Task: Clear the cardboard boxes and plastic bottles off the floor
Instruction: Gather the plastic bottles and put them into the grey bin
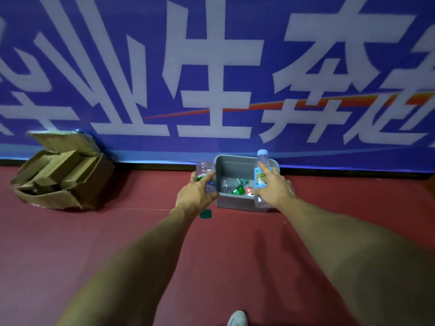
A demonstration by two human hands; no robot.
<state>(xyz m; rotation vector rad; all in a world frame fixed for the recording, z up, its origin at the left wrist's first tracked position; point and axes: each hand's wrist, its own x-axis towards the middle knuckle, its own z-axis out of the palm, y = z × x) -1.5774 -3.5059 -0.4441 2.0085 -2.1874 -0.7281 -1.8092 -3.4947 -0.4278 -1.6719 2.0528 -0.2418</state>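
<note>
Both hands reach the grey bin [235, 204]. Left hand [196, 196] grips a clear bottle [205, 169] at its left rim. Right hand [276, 189] clasps a blue-capped bottle [262, 160] above its right side, likely for dropping in. The cardboard box [93, 182] sits well left.

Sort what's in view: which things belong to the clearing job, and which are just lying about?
Job: clear bottle in the left hand; blue-capped bottle in the right hand; grey bin with bottles inside; cardboard box.
Lying about: small green object; blue banner; shoe.
</note>
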